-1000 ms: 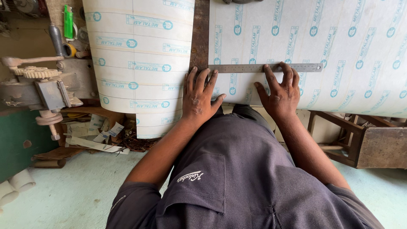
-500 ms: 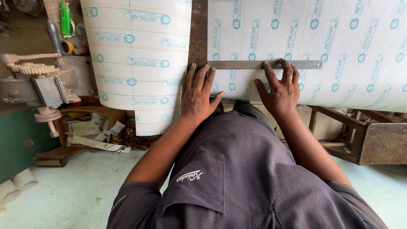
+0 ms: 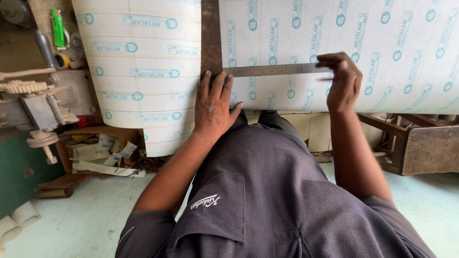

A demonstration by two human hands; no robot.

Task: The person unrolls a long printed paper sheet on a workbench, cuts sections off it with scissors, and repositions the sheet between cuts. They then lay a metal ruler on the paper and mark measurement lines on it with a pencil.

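Two hands on a steel square (image 3: 248, 70), left hand (image 3: 215, 102) fingers spread flat pressing it, right hand (image 3: 342, 81) fingers curled at its blade

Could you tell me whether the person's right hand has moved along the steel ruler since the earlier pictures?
Yes. The right hand was pressed flat below the steel ruler beside the left hand; it now sits curled at the ruler's far end, farther from the left hand.

Soft, even daylight filled the scene with no glare; the right hand (image 3: 340, 81) showed motion blur toward two o'clock, and straight edges bowed slightly near the frame's borders
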